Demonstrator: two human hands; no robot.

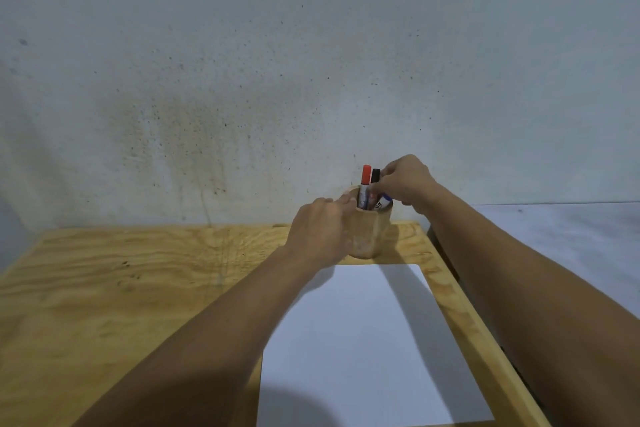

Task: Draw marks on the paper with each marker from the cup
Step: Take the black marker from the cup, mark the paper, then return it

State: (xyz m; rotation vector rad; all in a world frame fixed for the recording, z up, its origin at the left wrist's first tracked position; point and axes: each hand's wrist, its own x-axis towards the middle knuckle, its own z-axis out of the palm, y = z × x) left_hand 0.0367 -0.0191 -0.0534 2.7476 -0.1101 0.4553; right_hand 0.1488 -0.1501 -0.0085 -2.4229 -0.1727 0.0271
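- Cup [371, 236], tan, stands near the table's far edge, close to its right edge, just beyond the paper [363, 350].
- Left hand [320, 230] wraps the cup's left side, holding it.
- Right hand [403, 182] over the rim, fingers pinched on the black-capped marker [375, 177]; red-capped marker [365, 184] upright beside it, blue-capped marker [383, 202] leaning low at the rim.
- Paper blank, flat, near the right edge of the plywood table [121, 288].
- Open tabletop to the left.
- Speckled, stained wall [242, 62] directly behind.
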